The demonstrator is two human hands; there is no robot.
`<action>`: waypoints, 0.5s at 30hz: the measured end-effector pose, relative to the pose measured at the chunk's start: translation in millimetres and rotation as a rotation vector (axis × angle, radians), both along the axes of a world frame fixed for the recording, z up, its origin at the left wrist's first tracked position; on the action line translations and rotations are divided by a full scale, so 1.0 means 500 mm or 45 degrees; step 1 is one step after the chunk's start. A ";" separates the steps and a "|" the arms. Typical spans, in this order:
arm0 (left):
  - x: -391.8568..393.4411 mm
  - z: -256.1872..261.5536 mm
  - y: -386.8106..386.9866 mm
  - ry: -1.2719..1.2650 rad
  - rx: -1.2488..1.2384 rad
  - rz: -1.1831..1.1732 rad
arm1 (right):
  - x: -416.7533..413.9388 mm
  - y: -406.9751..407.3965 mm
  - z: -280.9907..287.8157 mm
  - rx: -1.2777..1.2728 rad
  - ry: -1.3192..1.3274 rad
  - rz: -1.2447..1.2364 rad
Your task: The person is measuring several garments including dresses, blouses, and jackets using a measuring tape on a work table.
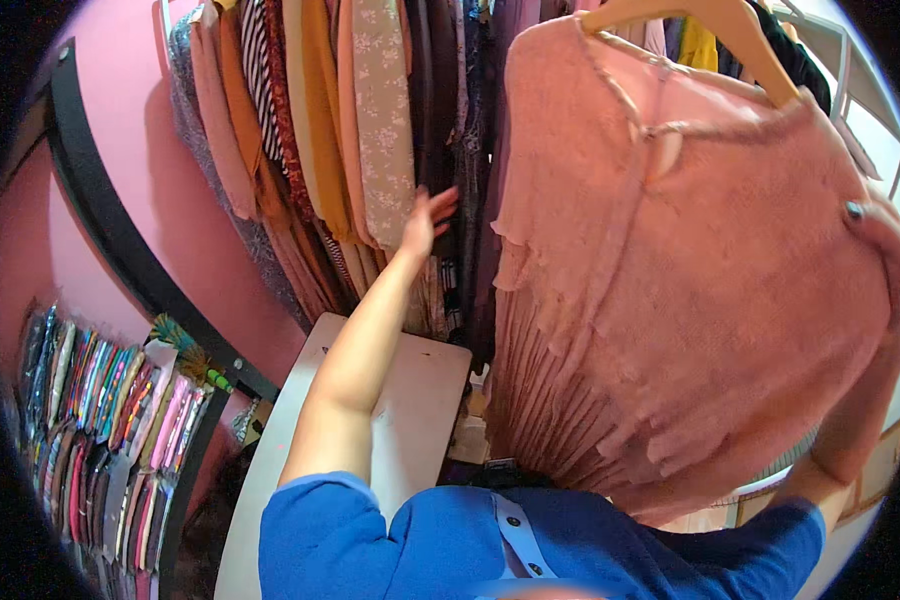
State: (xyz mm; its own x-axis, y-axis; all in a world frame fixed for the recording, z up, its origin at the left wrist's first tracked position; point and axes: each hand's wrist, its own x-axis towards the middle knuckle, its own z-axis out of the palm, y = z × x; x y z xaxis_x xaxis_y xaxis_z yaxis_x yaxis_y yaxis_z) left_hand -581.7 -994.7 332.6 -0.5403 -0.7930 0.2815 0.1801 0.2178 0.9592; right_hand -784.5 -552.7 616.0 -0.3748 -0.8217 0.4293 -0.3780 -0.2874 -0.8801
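My left hand (423, 226) reaches in among the hanging garments, fingers apart and nothing held. It is next to a beige floral garment (386, 112) and in front of a dark brown one (439, 90). Close before me, a pink dress (690, 285) with a pleated lower part hangs tilted on a wooden hanger (742, 34). At the dress's right edge, my right hand (876, 221) is bent around the fabric. A small dark, shiny spot shows there, perhaps a ring. Much of that hand blends with the pink cloth.
More garments, including an orange one (236, 105) and a striped one (261, 82), hang along the pink wall (120, 135). Below them stands a white tabletop (420, 405). Folded, wrapped fabrics (105, 382) fill a dark-framed rack at left, beside a feather duster (184, 349).
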 end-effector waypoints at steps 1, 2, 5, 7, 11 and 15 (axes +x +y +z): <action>0.063 -0.034 0.009 -0.016 0.072 0.052 | -0.004 -0.027 0.008 -0.003 -0.010 0.096; 0.132 -0.070 0.025 -0.034 0.064 0.099 | -0.005 -0.051 0.016 -0.013 -0.025 0.208; 0.336 -0.174 0.107 -0.015 0.092 0.330 | 0.011 -0.110 0.027 0.014 -0.275 0.259; 0.464 -0.237 0.175 -0.003 0.172 0.467 | 0.030 -0.154 0.036 0.048 -0.416 0.305; 0.689 -0.361 0.356 0.098 0.233 0.868 | 0.051 -0.251 0.080 0.009 -0.254 0.135; 0.853 -0.486 0.577 -0.210 0.376 1.281 | 0.055 -0.272 0.106 0.031 -0.327 0.203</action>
State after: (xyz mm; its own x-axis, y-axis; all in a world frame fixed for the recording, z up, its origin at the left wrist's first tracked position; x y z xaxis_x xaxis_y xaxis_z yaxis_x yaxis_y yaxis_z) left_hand -155.1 -706.3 89.6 0.3890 -0.9212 -0.0124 -0.0904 -0.0516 0.9946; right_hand -756.9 -688.9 668.9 -0.3338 -0.8881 0.3162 -0.0935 -0.3025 -0.9485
